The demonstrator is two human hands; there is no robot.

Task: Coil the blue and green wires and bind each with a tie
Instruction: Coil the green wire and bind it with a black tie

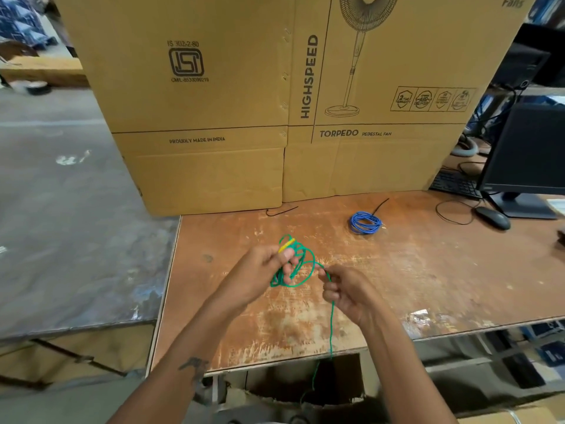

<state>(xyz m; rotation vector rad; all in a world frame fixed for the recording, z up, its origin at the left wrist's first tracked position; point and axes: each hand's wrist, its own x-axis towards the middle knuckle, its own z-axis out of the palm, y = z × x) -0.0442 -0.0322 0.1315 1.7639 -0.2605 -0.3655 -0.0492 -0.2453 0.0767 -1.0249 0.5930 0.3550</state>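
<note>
**Green wire half coiled in both hands, blue coil lying bound**

The left hand (pixel 263 267) has its grip curled round a loose bundle of green wire (pixel 293 264) loops, with a yellow band (pixel 286 244) showing at the top of the bundle by the thumb. The right hand (pixel 345 289), just right of the bundle, pinches the same wire between fingertips. From that pinch the free tail drops toward the camera, crosses the near edge of the worktop (pixel 428 270) and goes out of sight in the dark gap below. How many loops the left hand holds cannot be counted; the fingers cover part of them.

Beyond the green bundle and to its right, the blue wire (pixel 365 222) lies coiled on the worktop, a black tie (pixel 380 206) sticking out from it.

Behind the blue coil stands a cardboard box (pixel 305 102) printed "HIGHSPEED", "TORPEDO PEDESTAL FAN", "PROUDLY MADE IN INDIA" and "IS 302-2-80"; the frame cuts off its top. The badges under the fan drawing are too small to read.
</note>
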